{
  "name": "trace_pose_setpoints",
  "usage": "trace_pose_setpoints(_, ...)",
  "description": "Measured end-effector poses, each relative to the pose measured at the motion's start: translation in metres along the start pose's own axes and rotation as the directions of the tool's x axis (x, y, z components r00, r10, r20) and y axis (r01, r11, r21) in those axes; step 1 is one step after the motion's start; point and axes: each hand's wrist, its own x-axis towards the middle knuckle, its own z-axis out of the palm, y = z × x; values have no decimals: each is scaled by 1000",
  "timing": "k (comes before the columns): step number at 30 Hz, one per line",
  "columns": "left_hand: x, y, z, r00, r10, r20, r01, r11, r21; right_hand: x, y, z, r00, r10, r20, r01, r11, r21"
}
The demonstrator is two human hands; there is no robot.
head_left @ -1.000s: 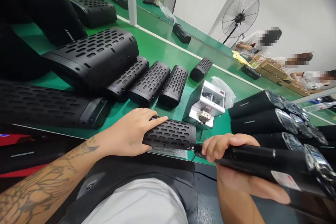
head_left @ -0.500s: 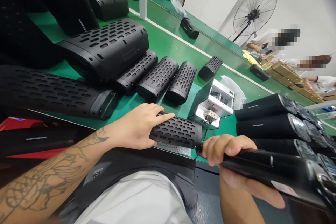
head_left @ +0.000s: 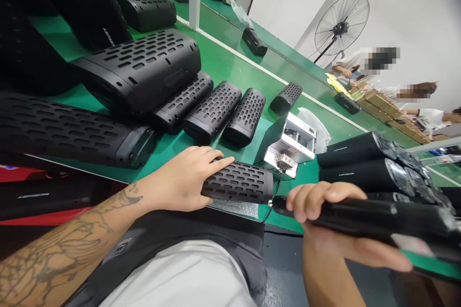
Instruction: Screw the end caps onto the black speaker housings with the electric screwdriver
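Note:
My left hand (head_left: 183, 180) grips one end of a small black perforated speaker shell (head_left: 239, 183) lying at the near edge of the green table (head_left: 230, 64). My right hand (head_left: 317, 206) is wrapped round a long black power screwdriver (head_left: 374, 220), held level, whose thin tip (head_left: 273, 200) meets the shell's right end. The tool's far end is blurred.
Several perforated shells (head_left: 212, 110) lie in a row behind, beside a larger one (head_left: 140, 69). A small white machine (head_left: 288, 146) stands mid-table. Black cylindrical speakers (head_left: 363, 158) are stacked at the right. A fan (head_left: 340, 24) and seated people are far right.
The view has shifted slightly. My right hand and the screwdriver have dropped a little and tilted flatter; my left hand keeps its hold on the shell.

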Motion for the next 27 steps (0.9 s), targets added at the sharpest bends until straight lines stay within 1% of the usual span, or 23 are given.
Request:
trace_pose_setpoints(3, -2, 4, 2, 1000, -15, -21, 16, 1000, 19, 30, 11, -23, 978, -125, -165, 108, 988, -109)
trace_pose_setpoints(5, -4, 6, 4, 999, -15, -35, 15, 1000, 20, 48, 26, -34, 966, -143, -214, 108, 980, -168)
trace_pose_setpoints(7, -7, 8, 6, 999, -17, -52, 18, 1000, 13, 59, 41, -40, 963, -132, -236, 89, 978, -187)
trace_pose_setpoints(10, -9, 11, 9, 997, -32, -64, 33, 999, 9, 62, 56, -40, 964, -115, -240, 65, 976, -208)
trace_pose_setpoints(13, -10, 12, 9, 997, -41, -62, 42, 999, 4, 57, 59, -38, 961, -116, -251, 59, 973, -222)
trace_pose_setpoints(15, -9, 13, 8, 997, -49, -57, 49, 999, 2, 55, 55, -38, 958, -117, -263, 55, 972, -230)
trace_pose_setpoints(17, -7, 14, 8, 997, -56, -46, 56, 998, 6, 54, 45, -37, 957, -106, -270, 42, 972, -232)
trace_pose_setpoints(19, -6, 15, 7, 998, -59, -27, 60, 998, 14, 50, 30, -32, 958, -114, -262, 57, 975, -217)
trace_pose_setpoints(21, -5, 16, 6, 998, -61, -9, 61, 998, 25, 41, 10, -19, 965, -130, -228, 92, 981, -173)
trace_pose_setpoints(22, -5, 16, 6, 998, -61, -3, 62, 998, 30, 35, -1, -11, 971, -128, -200, 101, 985, -140)
trace_pose_setpoints(24, -5, 16, 6, 998, -62, -7, 62, 998, 34, 21, -19, 7, 986, -71, -149, 59, 995, -82)
trace_pose_setpoints(25, -6, 17, 6, 998, -61, -11, 61, 998, 34, 15, -26, 16, 995, -27, -98, 20, 997, -70)
trace_pose_setpoints(27, -6, 18, 5, 998, -58, -21, 59, 998, 35, 5, -30, 31, 997, 50, 57, -47, 998, -52)
